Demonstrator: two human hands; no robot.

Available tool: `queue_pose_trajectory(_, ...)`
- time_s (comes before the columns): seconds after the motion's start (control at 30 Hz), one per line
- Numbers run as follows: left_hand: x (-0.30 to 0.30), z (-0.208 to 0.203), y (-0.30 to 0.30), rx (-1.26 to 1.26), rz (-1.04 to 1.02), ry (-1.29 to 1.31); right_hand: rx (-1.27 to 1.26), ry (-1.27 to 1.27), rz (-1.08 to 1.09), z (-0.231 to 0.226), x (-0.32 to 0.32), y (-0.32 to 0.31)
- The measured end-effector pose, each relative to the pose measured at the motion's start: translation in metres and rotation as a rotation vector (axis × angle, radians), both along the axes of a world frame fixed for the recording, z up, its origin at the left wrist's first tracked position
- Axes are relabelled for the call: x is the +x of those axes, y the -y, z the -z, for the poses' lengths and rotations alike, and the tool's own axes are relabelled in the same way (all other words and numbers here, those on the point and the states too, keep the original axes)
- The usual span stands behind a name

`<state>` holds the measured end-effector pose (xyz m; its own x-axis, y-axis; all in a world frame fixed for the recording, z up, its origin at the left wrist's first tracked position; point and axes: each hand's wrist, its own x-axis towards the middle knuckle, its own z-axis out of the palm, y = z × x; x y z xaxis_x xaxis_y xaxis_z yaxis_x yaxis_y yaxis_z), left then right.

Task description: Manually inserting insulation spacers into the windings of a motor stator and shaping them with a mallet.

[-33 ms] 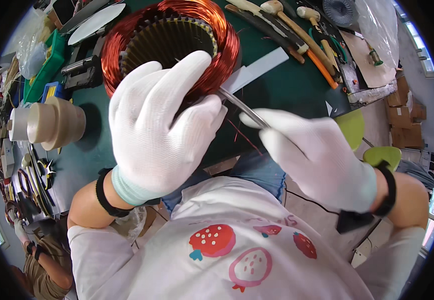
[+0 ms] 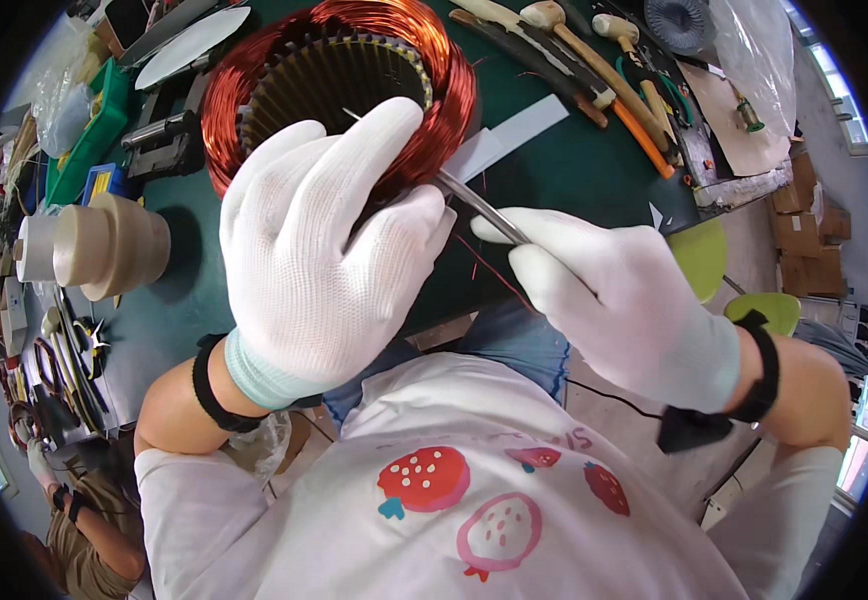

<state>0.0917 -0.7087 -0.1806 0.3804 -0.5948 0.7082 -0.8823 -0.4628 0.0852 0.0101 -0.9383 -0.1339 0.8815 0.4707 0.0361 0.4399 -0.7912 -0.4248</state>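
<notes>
A motor stator (image 2: pixel 334 75) with a thick ring of copper winding (image 2: pixel 459 100) sits at the table's near edge. My left hand (image 2: pixel 314 260), in a white knit glove, lies over the winding's near side. Its fingers bend over the ring, the thumb on the near side; the palm hides what lies beneath. With thumb and fingers closed, my gloved right hand (image 2: pixel 624 300) grips a slim metal rod (image 2: pixel 481 208). The rod slants up under my left hand, and a pointed tip shows inside the stator opening. White flat strips (image 2: pixel 514 140) lie beside the winding.
Mallets (image 2: pixel 594 65) and long wooden sticks (image 2: pixel 539 60) lie at the far right. Beige stepped cylinders (image 2: pixel 114 245) stand left, near a green bin (image 2: pixel 84 135). Loose red wire (image 2: pixel 499 275) hangs by the table edge. Another person's arm (image 2: pixel 99 530) shows lower left.
My right hand has shifted slightly left toward the winding, along with the rod. More of the pointed tip shows inside the stator. My left hand has barely moved.
</notes>
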Motion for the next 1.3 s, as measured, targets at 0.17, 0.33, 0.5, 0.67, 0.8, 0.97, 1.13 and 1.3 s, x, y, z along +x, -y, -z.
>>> queue_pose_trajectory(0.17,0.045,-0.054,-0.009,0.021,0.24,-0.445,0.223,-0.14,0.291,0.022,-0.003,0.005)
queue_pose_trajectory(0.33,0.082,-0.08,0.035,0.253,-0.036,-0.322,0.232,0.104,0.109,0.051,0.006,0.016)
queue_pose_trajectory(0.5,0.111,-0.066,0.016,0.195,-0.009,-0.329,0.327,0.094,0.151,0.059,0.007,0.01)
queue_pose_trajectory(0.67,0.023,-0.045,-0.005,0.091,0.07,-0.147,0.547,-0.235,0.118,0.037,-0.015,0.026)
queue_pose_trajectory(0.8,-0.01,-0.012,0.007,0.127,-0.112,0.057,1.063,-0.941,-0.085,0.054,-0.045,0.075)
queue_pose_trajectory(0.97,-0.008,-0.005,0.018,-0.022,-0.197,0.152,1.491,-0.928,-0.018,0.082,-0.095,0.062)
queue_pose_trajectory(1.13,-0.012,-0.012,0.017,-0.016,-0.187,0.059,1.617,-0.102,0.302,0.088,-0.103,0.047)
queue_pose_trajectory(1.3,-0.029,-0.043,-0.009,0.016,-0.26,-0.007,1.474,0.347,0.439,0.051,-0.105,0.131)
